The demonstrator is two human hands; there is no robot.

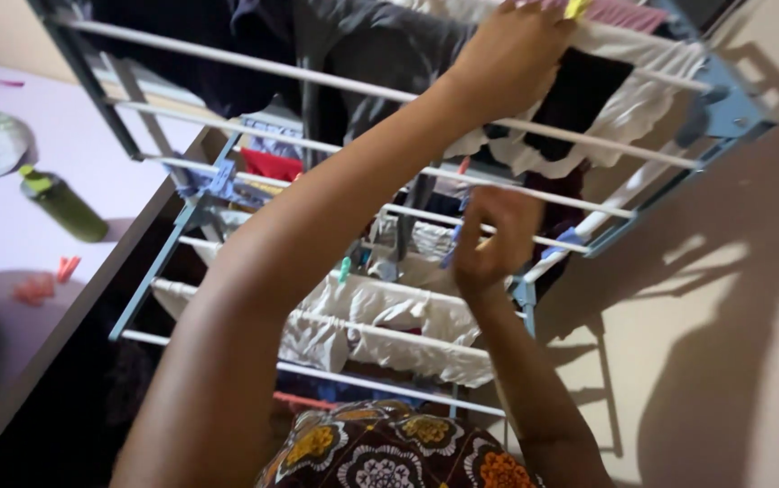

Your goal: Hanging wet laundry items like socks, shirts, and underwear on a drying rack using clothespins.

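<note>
Head camera is looking down over a white-railed folding metal drying rack with a blue frame [534,194], which is filling the middle of the frame. Left hand [511,59] is reaching to the upper right, its fingers closing on a small yellow plastic clothes peg [577,8] at the top edge, just above a white lace-edged cloth [629,113] draped over the rails. Right hand [495,239] is curling near the centre, gripping a blue plastic peg [452,251] beside a rail. At the left, a green plastic bottle [62,206] is lying on a pale lilac bed sheet [10,244], with orange pegs [46,282] lying nearby.
</note>
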